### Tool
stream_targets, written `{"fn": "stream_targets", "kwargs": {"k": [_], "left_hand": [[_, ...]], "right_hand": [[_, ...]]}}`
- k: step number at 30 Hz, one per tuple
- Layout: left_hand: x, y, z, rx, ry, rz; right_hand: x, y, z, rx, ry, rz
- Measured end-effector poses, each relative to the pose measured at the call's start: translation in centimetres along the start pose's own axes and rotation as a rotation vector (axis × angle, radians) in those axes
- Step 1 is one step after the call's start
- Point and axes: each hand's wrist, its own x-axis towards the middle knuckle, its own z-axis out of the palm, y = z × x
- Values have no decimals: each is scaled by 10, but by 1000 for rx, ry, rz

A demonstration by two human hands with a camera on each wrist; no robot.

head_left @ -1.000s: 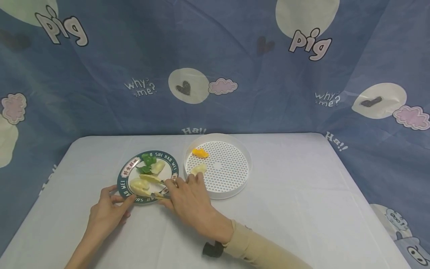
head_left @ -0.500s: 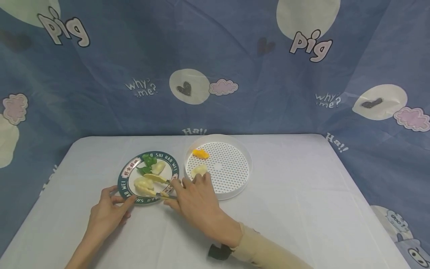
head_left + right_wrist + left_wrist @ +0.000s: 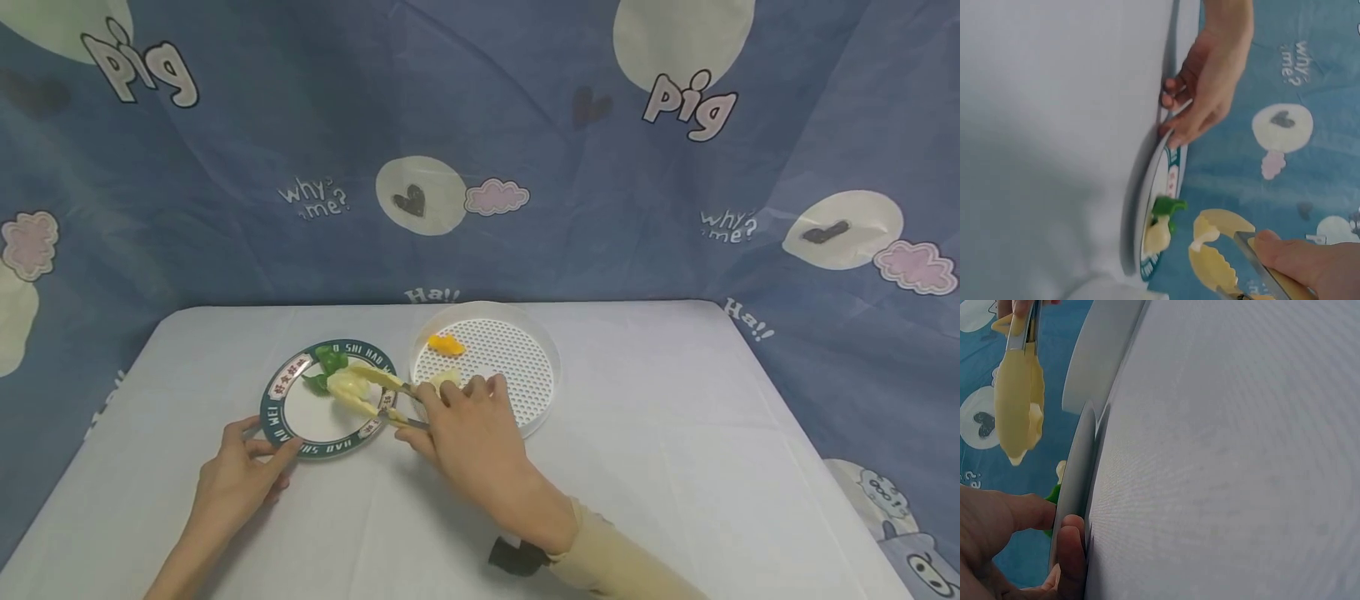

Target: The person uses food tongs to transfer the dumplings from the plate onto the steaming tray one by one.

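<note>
My left hand (image 3: 238, 471) pinches the near-left rim of a round white plate (image 3: 275, 414) with a green lettered border, thumb above and fingers underneath. My right hand (image 3: 480, 450) grips metal tongs with scalloped yellow tips (image 3: 1216, 265). Between those tips a small pale yellow piece (image 3: 1205, 235) is caught, raised off the plate in both wrist views. Still lying on the plate are glossy green pieces (image 3: 330, 360) and another pale yellow piece (image 3: 1157, 236), which the tongs largely cover in the head view.
Right of the plate stands a round white tray (image 3: 553, 346) with a raised wall and perforated floor. It holds an orange piece (image 3: 446, 344) and a pale yellow piece (image 3: 447, 377), partly behind my right hand. A patterned blue cloth (image 3: 525, 125) hangs behind the table.
The right hand has moved right with the tongs, lifting the pale yellow piece from the plate's lower left part. The left hand has stayed at the plate's rim.
</note>
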Motion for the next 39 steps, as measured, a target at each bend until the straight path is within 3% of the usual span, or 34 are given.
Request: {"fn": "stream_targets", "kwargs": {"k": [9,22,39], "left_hand": [[1,0,-2,8,-19,4],[0,0,-2,39,-2,-4],[0,1,-3,37,-12,-7]], "right_hand": [[-4,20,-11,77,-12,76],[-10,54,-10,33,111,130],[-10,64,-3,42,134,148]]}}
